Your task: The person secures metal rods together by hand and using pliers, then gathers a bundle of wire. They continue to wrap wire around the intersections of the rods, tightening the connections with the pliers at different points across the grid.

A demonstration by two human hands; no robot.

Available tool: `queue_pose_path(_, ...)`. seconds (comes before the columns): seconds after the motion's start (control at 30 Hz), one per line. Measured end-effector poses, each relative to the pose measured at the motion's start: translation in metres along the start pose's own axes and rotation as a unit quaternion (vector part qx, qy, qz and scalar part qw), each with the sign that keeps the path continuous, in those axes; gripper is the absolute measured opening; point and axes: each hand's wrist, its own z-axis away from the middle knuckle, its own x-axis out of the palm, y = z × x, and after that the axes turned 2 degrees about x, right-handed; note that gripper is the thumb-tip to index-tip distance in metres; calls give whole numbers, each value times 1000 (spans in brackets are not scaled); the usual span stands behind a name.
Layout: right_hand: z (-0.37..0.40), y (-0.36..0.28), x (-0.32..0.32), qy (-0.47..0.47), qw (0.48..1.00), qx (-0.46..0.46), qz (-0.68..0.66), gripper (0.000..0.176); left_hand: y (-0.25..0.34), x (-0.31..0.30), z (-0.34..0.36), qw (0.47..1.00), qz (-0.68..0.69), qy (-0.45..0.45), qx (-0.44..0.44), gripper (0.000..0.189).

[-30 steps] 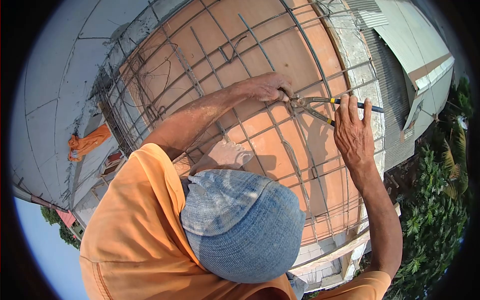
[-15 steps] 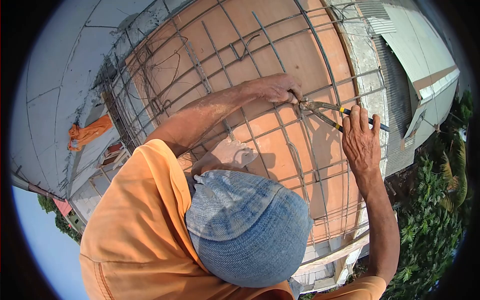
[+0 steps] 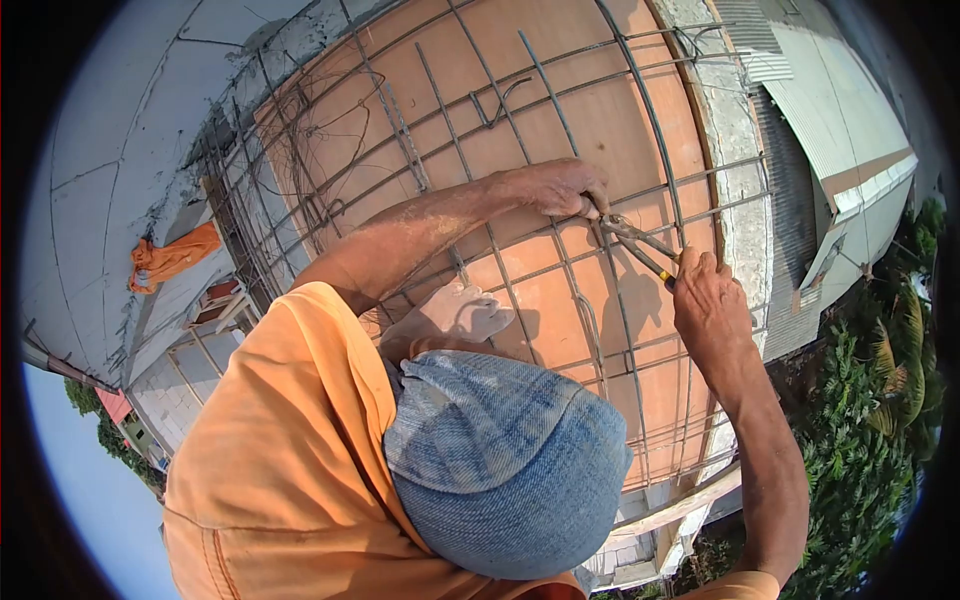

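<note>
My right hand (image 3: pixel 712 305) is closed around the black-and-yellow handles of a pair of pincers (image 3: pixel 642 243). Their metal jaws meet the steel bars of a rebar grid (image 3: pixel 567 262) at a crossing. Just to the left of the jaws, my left hand (image 3: pixel 570 190) has its fingers pinched together at the same crossing. Whatever lies between those fingertips is too small and hidden to make out. Orange-brown board (image 3: pixel 545 305) lies under the bars.
A bare foot (image 3: pixel 478 312) rests on the board among the bars. Tangled thin wire (image 3: pixel 320 135) lies at the upper left, and a bent bar piece (image 3: pixel 492 108) on the grid. An orange cloth (image 3: pixel 175 258) is at far left. Metal roofing (image 3: pixel 850 150) and trees (image 3: pixel 870 440) stand right.
My right hand has moved from a loose, spread grip to a closed grip on the pincers, bringing the handles together. My left hand stays pinched beside the jaws.
</note>
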Motion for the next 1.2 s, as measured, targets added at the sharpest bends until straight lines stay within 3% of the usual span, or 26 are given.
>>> queue_pose_path(0.03, -2, 1, -3, -1, 1000, 1, 1, 15, -1, 0, 0, 1000, 0, -1, 2, 19)
queue_pose_path(0.07, -7, 2, -8, -104, 988, 23, -113, 22, -1, 1, 1, 1000, 6, 2, -4, 19)
queue_pose_path(0.13, -12, 5, -25, -297, 894, 69, -329, 35, -1, 1, 1, 1000, 11, 5, -4, 19)
queue_pose_path(0.17, -7, 5, -33, -331, 802, 137, -478, 39, 0, 4, 3, 999, 3, 34, 15, 19)
queue_pose_path(0.2, -6, 6, -26, -328, 803, 141, -478, 39, 2, 5, 7, 997, -6, 63, 33, 19)
queue_pose_path(0.23, -5, 6, -12, -351, 737, 154, -556, 39, 8, 11, 13, 997, -6, 62, 35, 19)
queue_pose_path(0.27, -4, 6, -3, -371, 663, 165, -629, 39, 15, 23, 22, 978, -103, 172, 50, 20)
queue_pose_path(0.3, -2, 3, -1, -369, 635, 158, -661, 38, 24, 35, 31, 938, -197, 279, 62, 22)
queue_pose_path(0.33, 1, 0, 2, -372, 632, 161, -661, 38, 42, 47, 44, 940, -193, 276, 61, 22)
queue_pose_path(0.37, 4, -3, 5, -369, 584, 160, -705, 36, 67, 54, 57, 949, 47, 299, -87, 26)
queue_pose_path(0.4, 6, -5, 9, -362, 537, 157, -746, 35, 81, 59, 63, 883, 281, 299, -228, 33)
queue_pose_path(0.43, 9, -9, 16, -355, 484, 146, -786, 32, 82, 65, 63, 883, 282, 299, -226, 33)
queue_pose_path(0.5, 16, -20, 25, -337, 373, 134, -854, 30, 76, 73, 58, 814, 482, 72, -317, 48)
queue_pose_path(0.53, 19, -25, 29, -336, 319, 130, -876, 30, 74, 79, 52, 815, 481, 74, -316, 48)
queue_pose_path(0.57, 21, -30, 31, -337, 320, 130, -876, 30, 73, 89, 43, 764, 556, 107, -310, 51)
queue_pose_path(0.63, 24, -35, 33, -325, 235, 132, -907, 30, 66, 103, 26, 655, 702, 134, -247, 58)
queue_pose_path(0.67, 23, -36, 34, -324, 234, 131, -907, 30, 62, 106, 18, 655, 701, 133, -248, 58)
queue_pose_path(0.73, 25, -40, 35, -312, 219, 124, -916, 31, 65, 107, 5, 566, 782, 139, -222, 56)
queue_pose_path(0.77, 25, -40, 37, -316, 214, 123, -916, 30, 73, 108, -2, 541, 780, 181, -258, 46)
queue_pose_path(0.9, 24, -35, 39, -317, 224, 118, -914, 33, 71, 115, -17, 512, 811, 191, -212, 37)
queue_pose_path(0.97, 23, -33, 32, -337, 401, 176, -833, 40, 69, 117, -16, 520, 812, 188, -190, 30)
queue_pose_path(1.0, 26, -34, 22, -340, 401, 177, -832, 40, 69, 117, -16, 517, 813, 189, -191, 30)
queue_pose_path(1.03, 32, -36, 7, -288, 660, 169, -673, 44, 72, 117, -17, 521, 805, 210, -193, 29)
queue_pose_path(1.07, 39, -43, -5, -208, 857, 143, -449, 50, 74, 116, -17, 524, 795, 232, -196, 27)
queue_pose_path(1.1, 62, -58, -10, -42, 942, 105, -316, 63, 77, 115, -18, 524, 796, 233, -196, 27)
queue_pose_path(1.2, 85, -89, -11, 90, 992, 74, -44, 67, 88, 114, -21, 490, 802, 272, -207, 27)
